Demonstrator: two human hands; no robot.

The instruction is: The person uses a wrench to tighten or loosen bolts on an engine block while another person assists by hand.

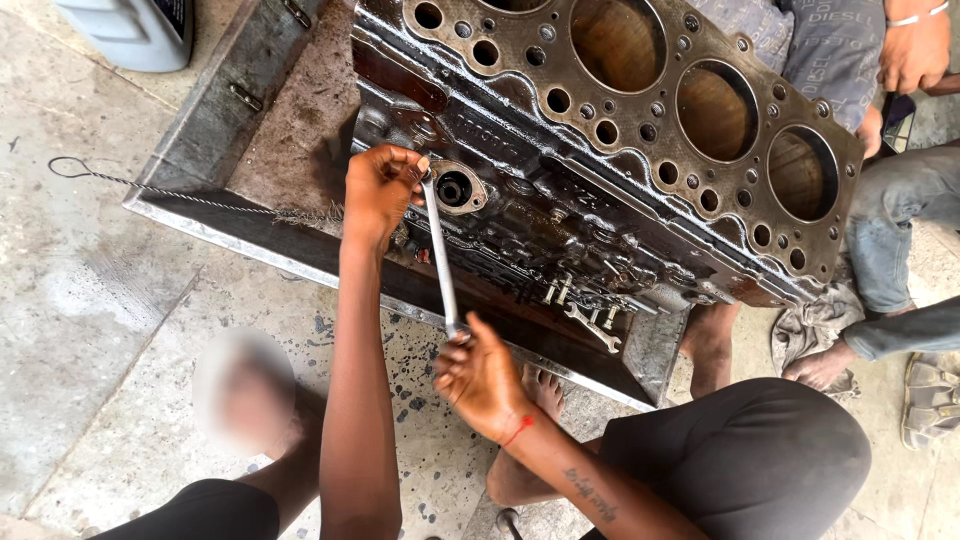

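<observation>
A dark, oily engine block [640,160] with several round cylinder bores lies in a shallow metal tray [210,130]. My left hand [382,187] presses the head of a long silver wrench [440,262] against the block's side, beside a round port [455,188]. My right hand [480,378] grips the wrench's lower end, near the tray's front edge. Both arms reach up from the bottom of the view.
A loose spanner [592,326] and small bolts lie in the tray below the block. A twisted wire [150,190] crosses the concrete floor at left. A grey plastic can [130,30] stands top left. Other people's legs, feet and a hand [915,55] crowd the right side.
</observation>
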